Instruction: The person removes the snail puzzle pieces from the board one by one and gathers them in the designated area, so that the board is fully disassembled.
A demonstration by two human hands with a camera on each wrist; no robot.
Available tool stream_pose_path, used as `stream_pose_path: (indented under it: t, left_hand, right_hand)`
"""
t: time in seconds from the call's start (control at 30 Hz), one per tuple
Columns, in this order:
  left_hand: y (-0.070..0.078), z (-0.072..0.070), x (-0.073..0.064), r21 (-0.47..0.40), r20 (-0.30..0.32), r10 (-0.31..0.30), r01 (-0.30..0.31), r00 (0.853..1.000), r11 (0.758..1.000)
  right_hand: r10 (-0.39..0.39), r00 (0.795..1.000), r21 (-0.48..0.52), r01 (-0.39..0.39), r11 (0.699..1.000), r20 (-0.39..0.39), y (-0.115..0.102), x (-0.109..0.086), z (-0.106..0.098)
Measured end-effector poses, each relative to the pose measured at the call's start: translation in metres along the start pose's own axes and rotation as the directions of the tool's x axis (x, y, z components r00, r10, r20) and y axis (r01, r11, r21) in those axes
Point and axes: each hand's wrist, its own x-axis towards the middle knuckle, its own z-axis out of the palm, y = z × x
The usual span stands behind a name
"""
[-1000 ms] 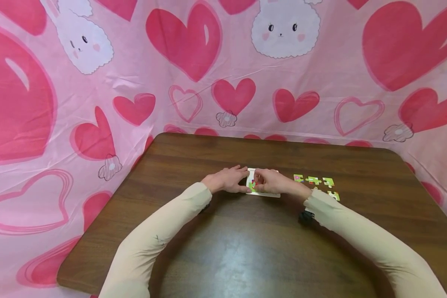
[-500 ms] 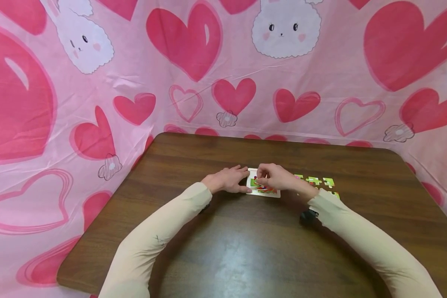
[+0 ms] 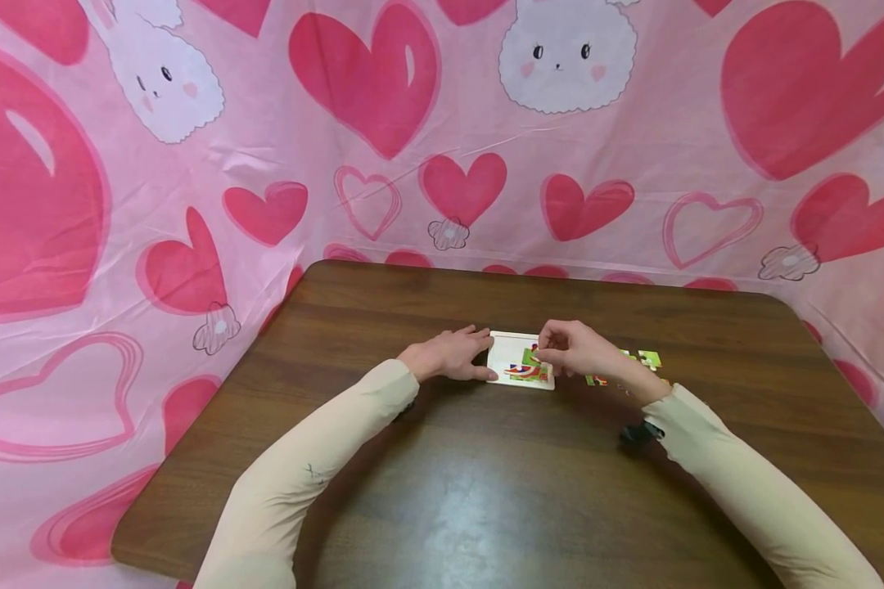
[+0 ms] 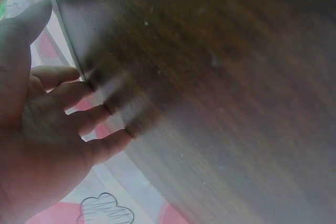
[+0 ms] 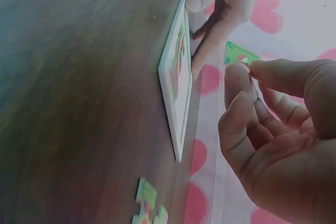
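A white puzzle tray [image 3: 499, 356] lies on the table, with colourful red and green pieces [image 3: 526, 374] joined in its lower right part. My left hand [image 3: 449, 356] is at the tray's left edge, fingers extended and thumb at the near left corner; in the left wrist view the left hand [image 4: 58, 124] has its fingers spread, their tips at the tabletop. Between thumb and index finger my right hand [image 3: 575, 350] pinches a green puzzle piece [image 5: 239, 53]. The right wrist view shows it raised off the tray, which is seen almost edge-on. Part of the tray's right side is hidden by the right hand.
Loose puzzle pieces [image 3: 650, 360] lie on the brown wooden table [image 3: 442, 474] to the right of the tray, partly covered by the right hand and wrist. A pink cloth [image 3: 412, 123] printed with hearts and rabbits hangs behind and beside the table.
My right hand has moved rightward over the tray with the pinched green piece, uncovering the tray's white left part and joined pieces. The left hand has stayed in place.
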Motion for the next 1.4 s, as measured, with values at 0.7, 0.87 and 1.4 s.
stream_pose_path:
  t: [0.7, 0.87, 1.4]
  left_hand:
    - [0.000, 0.000, -0.002, 0.000, 0.000, 0.004, -0.004, 1.000, 1.000]
    - [0.000, 0.001, -0.001, 0.004, 0.000, 0.002, -0.002, 1.000, 1.000]
    - [0.000, 0.000, -0.002, -0.001, 0.000, 0.002, -0.002, 1.000, 1.000]
  right_hand:
    - [0.046, 0.998, 0.000, -0.046, 0.999, 0.035, 0.019, -0.038, -0.020]
    - [0.066, 0.997, -0.023, -0.064, 0.998, 0.052, 0.024, -0.048, -0.022]
    - [0.119, 0.979, 0.018, -0.123, 0.992, 0.165, 0.035, -0.069, -0.033]
